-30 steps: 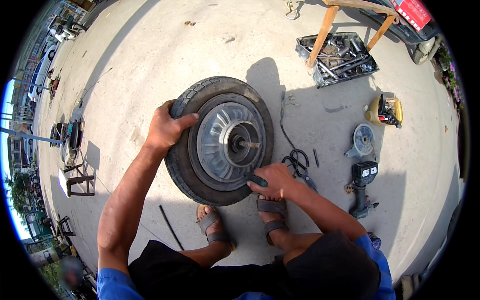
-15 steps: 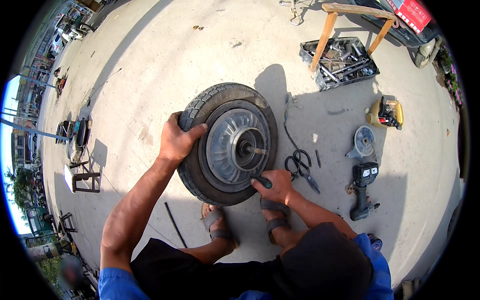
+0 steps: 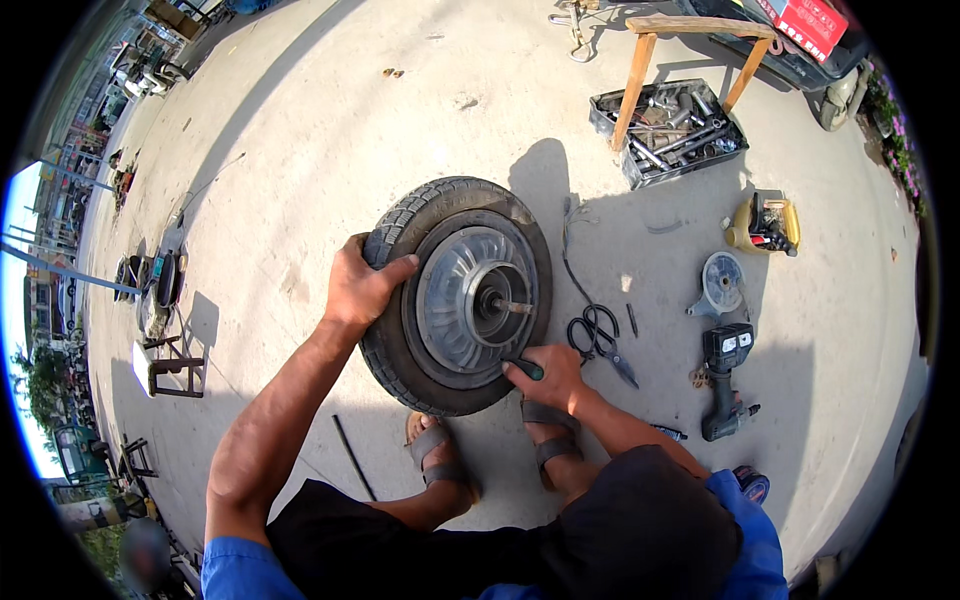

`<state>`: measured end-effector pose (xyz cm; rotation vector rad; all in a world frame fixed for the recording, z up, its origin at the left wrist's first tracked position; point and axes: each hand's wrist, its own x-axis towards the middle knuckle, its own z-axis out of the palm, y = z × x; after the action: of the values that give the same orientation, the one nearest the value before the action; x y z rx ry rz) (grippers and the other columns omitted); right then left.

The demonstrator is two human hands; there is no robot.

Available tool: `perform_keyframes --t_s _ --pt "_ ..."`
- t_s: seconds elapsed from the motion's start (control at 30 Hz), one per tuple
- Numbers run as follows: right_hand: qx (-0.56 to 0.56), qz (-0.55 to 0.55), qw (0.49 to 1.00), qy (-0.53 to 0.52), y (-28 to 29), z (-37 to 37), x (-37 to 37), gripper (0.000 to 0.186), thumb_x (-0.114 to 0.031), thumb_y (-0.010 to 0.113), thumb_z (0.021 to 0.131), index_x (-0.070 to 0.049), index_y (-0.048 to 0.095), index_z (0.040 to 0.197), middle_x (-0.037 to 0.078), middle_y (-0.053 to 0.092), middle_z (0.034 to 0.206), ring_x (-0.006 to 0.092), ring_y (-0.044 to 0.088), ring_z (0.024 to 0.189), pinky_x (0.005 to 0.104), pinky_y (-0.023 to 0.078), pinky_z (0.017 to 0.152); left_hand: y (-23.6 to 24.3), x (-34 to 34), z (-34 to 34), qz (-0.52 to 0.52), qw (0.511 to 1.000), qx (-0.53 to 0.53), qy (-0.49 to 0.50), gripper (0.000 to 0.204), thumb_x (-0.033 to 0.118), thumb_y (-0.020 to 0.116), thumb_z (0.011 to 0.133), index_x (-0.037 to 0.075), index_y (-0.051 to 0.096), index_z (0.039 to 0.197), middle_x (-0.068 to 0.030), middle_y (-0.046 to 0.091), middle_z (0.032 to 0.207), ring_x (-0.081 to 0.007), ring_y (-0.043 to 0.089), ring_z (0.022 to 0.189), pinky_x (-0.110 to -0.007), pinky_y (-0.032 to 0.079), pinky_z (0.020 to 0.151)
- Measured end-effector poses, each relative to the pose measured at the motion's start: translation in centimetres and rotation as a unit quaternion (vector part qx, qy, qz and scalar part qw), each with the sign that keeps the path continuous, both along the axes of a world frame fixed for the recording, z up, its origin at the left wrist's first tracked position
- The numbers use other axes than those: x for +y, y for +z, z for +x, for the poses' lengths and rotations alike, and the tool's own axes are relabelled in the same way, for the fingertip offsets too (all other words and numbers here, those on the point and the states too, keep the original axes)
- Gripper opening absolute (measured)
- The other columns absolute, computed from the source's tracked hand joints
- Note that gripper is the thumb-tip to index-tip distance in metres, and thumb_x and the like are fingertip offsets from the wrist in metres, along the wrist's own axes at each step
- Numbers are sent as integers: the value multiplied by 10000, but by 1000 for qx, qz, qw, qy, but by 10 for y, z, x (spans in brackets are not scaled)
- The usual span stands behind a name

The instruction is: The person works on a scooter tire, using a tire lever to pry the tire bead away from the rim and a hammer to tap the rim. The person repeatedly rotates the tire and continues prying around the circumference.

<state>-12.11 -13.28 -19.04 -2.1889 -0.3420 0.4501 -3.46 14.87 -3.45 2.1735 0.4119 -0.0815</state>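
A small wheel [image 3: 458,300] with a black treaded tyre and a ribbed metal hub stands tilted between my feet. From the hub's middle juts a short axle [image 3: 516,307]. My left hand [image 3: 368,287] clasps the tyre at its upper left, thumb on the sidewall and fingers behind the tread, hidden. At the lower right of the rim, my right hand [image 3: 553,376] is closed round a tool with a black and green handle [image 3: 528,369]. Its tip is hard to make out against the tyre and rim edge.
To the right lie scissors [image 3: 603,340], a cordless power tool [image 3: 724,380], a round metal cover [image 3: 721,283] and a yellow container of tools [image 3: 768,224]. Farther off stands a black crate [image 3: 665,165] of wrenches beside a wooden frame [image 3: 640,85]. A low stool [image 3: 170,367] stands left.
The view has shifted slightly. Against my feet, the wheel sits about the same, and both hands keep their grips on the tyre and the tool.
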Motion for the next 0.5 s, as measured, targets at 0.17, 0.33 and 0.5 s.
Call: perform_keyframes --t_s 0.17,0.33,0.5 --pt "-49 -3 997 58 0 11 -4 471 -479 719 853 -48 671 670 182 662 667 416 668 696 516 524 648 -3 7 7 -21 999 24 -12 604 243 839 803 -180 606 1165 -242 743 993 -258 738 864 -362 598 793" --pt "-116 21 986 117 -4 23 -6 436 -433 726 859 -51 669 658 178 675 675 401 676 668 496 539 611 -12 17 10 -9 999 31 -9 570 230 836 807 -169 620 1151 -237 746 974 -255 740 846 -357 602 774" --pt "-153 30 976 154 -5 35 -8 430 -430 732 850 -53 673 653 166 666 659 389 672 647 490 538 591 -12 18 13 -26 999 43 -1 559 237 832 808 -164 629 1140 -235 747 968 -256 739 833 -359 603 765"
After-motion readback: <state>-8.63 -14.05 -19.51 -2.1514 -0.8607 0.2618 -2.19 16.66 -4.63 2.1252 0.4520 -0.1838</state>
